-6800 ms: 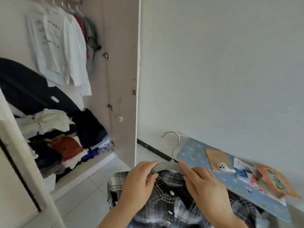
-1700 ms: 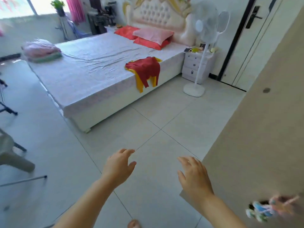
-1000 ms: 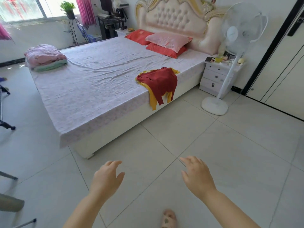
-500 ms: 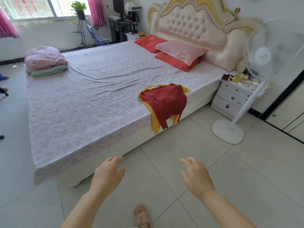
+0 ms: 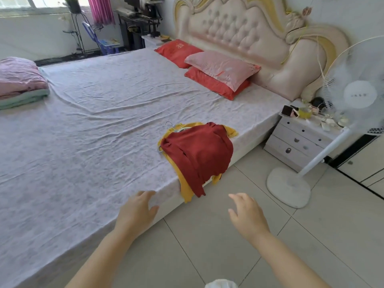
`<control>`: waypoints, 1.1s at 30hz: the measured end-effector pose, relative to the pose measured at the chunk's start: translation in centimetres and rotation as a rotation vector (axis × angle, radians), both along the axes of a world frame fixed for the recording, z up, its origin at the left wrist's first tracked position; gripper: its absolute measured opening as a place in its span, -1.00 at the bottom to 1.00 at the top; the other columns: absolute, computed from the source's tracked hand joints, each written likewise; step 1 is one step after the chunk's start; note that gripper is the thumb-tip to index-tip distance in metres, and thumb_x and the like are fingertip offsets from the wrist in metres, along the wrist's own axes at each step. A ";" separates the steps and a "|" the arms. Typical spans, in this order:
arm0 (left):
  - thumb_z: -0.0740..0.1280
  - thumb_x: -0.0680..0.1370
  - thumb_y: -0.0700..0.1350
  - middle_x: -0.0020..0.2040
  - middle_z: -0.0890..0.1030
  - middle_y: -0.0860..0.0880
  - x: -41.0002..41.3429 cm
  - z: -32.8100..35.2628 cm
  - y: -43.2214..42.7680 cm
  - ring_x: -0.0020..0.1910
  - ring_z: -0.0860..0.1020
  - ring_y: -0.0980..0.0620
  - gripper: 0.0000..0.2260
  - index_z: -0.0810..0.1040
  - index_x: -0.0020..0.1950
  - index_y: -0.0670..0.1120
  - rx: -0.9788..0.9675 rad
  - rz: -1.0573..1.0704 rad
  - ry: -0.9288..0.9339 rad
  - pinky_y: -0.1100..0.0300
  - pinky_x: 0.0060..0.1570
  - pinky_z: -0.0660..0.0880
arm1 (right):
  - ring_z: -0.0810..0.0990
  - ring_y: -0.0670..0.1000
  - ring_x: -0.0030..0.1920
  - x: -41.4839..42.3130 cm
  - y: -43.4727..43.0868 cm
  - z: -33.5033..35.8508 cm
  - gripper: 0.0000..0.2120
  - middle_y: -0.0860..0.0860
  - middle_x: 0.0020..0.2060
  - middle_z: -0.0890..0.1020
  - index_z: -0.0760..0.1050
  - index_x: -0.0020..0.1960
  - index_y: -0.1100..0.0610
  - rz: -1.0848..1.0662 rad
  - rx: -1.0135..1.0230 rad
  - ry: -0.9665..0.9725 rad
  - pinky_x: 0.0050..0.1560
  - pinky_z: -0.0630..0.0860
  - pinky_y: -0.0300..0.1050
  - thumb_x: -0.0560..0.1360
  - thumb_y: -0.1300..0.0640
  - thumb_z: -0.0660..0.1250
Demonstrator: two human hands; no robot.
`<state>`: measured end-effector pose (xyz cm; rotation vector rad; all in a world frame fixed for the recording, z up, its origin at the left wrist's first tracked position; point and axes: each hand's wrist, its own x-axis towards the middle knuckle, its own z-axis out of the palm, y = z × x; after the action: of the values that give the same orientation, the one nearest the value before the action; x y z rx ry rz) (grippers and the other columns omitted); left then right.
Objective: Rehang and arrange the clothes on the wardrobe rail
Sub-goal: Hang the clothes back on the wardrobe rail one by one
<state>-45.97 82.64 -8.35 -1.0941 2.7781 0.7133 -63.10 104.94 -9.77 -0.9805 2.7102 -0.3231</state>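
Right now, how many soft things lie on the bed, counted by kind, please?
Garments: 2, the red garment lying over the yellow garment.
Pillows: 3, the far red pillow, the near red pillow and the pink pillow on top of it.
Folded blankets: 2, the pink blanket on the green blanket.
Total: 7.

Red garment over yellow one, on hangers, draped off bed edge

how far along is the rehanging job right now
Done: cannot tell from this view. In hand: nothing; left hand and right hand are empty, fingers relaxed. Left: the red garment lies over the yellow garment on the bed edge, hanger hooks showing, not yet hung.
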 end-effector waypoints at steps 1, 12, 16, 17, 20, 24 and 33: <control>0.18 0.57 0.00 0.36 0.36 0.06 -1.7 -0.2 -0.8 0.28 0.40 0.05 -0.61 0.28 0.40 0.06 -0.003 0.005 0.001 0.18 0.17 0.40 | 0.30 -0.01 0.33 -1.7 -1.0 -0.2 -0.57 -0.03 0.34 0.34 0.24 0.43 0.04 0.010 0.003 -0.006 0.30 0.23 -0.18 0.57 0.07 0.15; 0.18 0.58 0.02 0.37 0.35 0.06 -20.4 -1.0 -8.5 0.26 0.43 0.07 -0.60 0.26 0.42 0.06 0.002 0.161 -0.029 0.16 0.16 0.42 | 0.30 -0.02 0.33 -23.4 -11.8 -1.5 -0.58 -0.04 0.31 0.37 0.26 0.42 0.04 0.173 0.030 -0.048 0.34 0.23 -0.19 0.57 0.08 0.17; 0.18 0.58 0.03 0.36 0.36 0.06 -25.2 -1.2 -10.9 0.28 0.40 0.07 -0.60 0.26 0.41 0.06 0.020 0.200 -0.037 0.16 0.19 0.41 | 0.31 -0.01 0.33 -29.1 -16.1 -1.3 -0.57 -0.04 0.31 0.37 0.26 0.42 0.04 0.231 0.046 -0.061 0.36 0.23 -0.15 0.56 0.07 0.18; 0.18 0.58 0.03 0.36 0.37 0.06 -26.2 -1.4 -11.5 0.29 0.39 0.07 -0.60 0.27 0.41 0.06 0.025 0.206 -0.041 0.16 0.20 0.40 | 0.31 -0.02 0.33 -30.3 -17.2 -1.4 -0.57 -0.04 0.31 0.37 0.26 0.42 0.03 0.245 0.053 -0.056 0.36 0.23 -0.15 0.56 0.06 0.18; 0.20 0.57 0.02 0.33 0.40 0.06 -29.1 -2.1 -13.8 0.27 0.41 0.07 -0.61 0.29 0.40 0.06 0.039 0.221 -0.041 0.17 0.19 0.40 | 0.32 -0.02 0.32 -33.3 -20.7 -2.0 -0.57 -0.05 0.31 0.37 0.26 0.42 0.02 0.274 0.062 -0.056 0.35 0.24 -0.14 0.56 0.05 0.18; 0.19 0.57 0.02 0.33 0.40 0.07 -32.8 -3.8 -17.7 0.25 0.42 0.08 -0.60 0.28 0.41 0.04 0.074 0.219 -0.047 0.20 0.19 0.38 | 0.32 0.00 0.32 -36.9 -25.4 -3.4 -0.57 -0.03 0.31 0.38 0.28 0.41 0.04 0.289 0.091 -0.072 0.36 0.24 -0.11 0.55 0.05 0.20; 0.21 0.56 0.01 0.30 0.39 0.07 -39.6 -8.7 -27.5 0.25 0.40 0.10 -0.60 0.31 0.40 0.03 0.156 0.242 -0.042 0.25 0.16 0.35 | 0.31 -0.01 0.33 -43.0 -37.3 -7.6 -0.57 -0.03 0.33 0.36 0.26 0.42 0.02 0.342 0.186 -0.106 0.34 0.24 -0.12 0.56 0.04 0.18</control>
<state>-85.56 55.11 -17.07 -1.4075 2.5307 0.9016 -106.13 67.68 -17.37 -1.3005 2.3707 -0.0558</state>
